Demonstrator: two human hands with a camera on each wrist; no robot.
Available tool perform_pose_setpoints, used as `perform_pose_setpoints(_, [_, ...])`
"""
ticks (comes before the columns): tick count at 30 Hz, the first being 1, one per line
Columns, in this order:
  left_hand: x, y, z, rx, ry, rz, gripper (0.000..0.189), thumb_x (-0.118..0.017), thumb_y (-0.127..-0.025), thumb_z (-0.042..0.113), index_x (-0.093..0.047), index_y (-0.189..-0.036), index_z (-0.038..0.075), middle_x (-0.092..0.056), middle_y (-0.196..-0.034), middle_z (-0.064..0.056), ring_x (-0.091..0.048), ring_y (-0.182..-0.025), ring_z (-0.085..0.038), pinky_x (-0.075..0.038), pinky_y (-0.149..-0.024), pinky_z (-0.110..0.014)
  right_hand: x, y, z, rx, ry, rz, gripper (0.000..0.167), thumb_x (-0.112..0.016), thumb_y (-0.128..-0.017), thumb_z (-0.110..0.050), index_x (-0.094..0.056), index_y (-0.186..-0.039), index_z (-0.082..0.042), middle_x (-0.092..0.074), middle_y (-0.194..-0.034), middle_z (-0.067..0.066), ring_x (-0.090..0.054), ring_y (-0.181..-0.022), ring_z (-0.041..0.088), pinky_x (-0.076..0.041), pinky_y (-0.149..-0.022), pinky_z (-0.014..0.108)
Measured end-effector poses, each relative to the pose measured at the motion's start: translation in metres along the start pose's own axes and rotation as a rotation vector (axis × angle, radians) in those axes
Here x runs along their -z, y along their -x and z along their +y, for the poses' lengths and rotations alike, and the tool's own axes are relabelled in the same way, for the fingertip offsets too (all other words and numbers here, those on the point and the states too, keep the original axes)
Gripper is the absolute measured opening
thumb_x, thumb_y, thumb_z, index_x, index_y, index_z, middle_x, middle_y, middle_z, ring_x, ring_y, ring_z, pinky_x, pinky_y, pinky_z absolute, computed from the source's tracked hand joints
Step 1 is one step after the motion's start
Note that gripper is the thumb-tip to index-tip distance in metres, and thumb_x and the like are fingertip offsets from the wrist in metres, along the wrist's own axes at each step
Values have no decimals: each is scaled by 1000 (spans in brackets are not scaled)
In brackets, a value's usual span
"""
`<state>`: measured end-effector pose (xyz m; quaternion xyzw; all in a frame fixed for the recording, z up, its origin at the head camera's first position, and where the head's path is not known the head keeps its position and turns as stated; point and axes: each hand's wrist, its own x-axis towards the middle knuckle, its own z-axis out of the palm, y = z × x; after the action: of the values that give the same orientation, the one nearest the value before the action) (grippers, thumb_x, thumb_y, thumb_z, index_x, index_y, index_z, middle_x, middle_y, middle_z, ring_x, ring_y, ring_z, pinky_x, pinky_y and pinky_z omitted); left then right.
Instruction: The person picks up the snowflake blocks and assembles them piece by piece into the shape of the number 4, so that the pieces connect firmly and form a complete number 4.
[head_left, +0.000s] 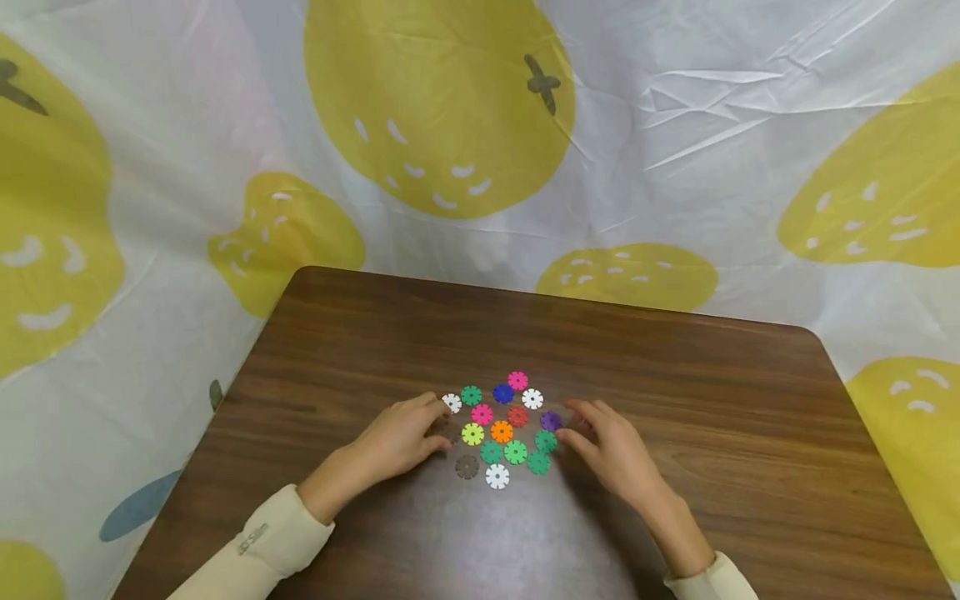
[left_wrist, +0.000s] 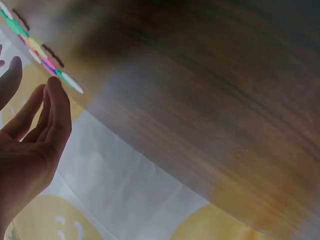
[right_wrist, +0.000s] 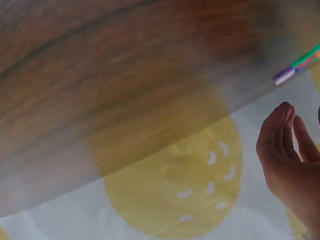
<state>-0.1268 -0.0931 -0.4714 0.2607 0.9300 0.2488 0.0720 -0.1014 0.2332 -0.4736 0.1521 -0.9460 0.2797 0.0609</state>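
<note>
Several flat notched discs lie in a loose cluster on the table, among them an orange disc, a yellow disc, a blue disc and a red disc. At the cluster's left side is my left hand, its fingers loosely bent and holding nothing, close to a white disc. A brown disc beside its thumb is partly hidden. My right hand curves loosely at the right side, fingertips near a purple disc and a green disc. Both wrist views show the discs edge-on beyond the fingertips.
The brown wooden table has rounded far corners. Behind it and along its left side hangs a white cloth printed with yellow fruit shapes. Nearest me in the cluster are a white disc and a brown disc.
</note>
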Motion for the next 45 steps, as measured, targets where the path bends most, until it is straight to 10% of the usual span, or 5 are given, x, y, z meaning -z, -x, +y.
perform_pose_setpoints(31, [-19, -5, 5, 39, -42, 28, 31, -79, -90, 14, -69, -117, 1, -64, -100, -10, -67, -86, -29, -58, -76, -45, -17, -24, 3, -14, 89, -116, 25, -79, -89, -7, -77, -113, -13, -64, -89, 2, -51, -76, 11, -48, -65, 28])
perform_pose_setpoints(45, [-19, -10, 1, 80, -4, 3, 30, -83, -86, 15, -53, -90, 12, -58, -81, 0, -54, -68, -17, -44, -58, -34, -14, -23, 1, -121, 18, -120, 18, -78, -89, -7, -62, -95, -10, -70, -81, 0, -61, -75, 14, -51, -70, 36])
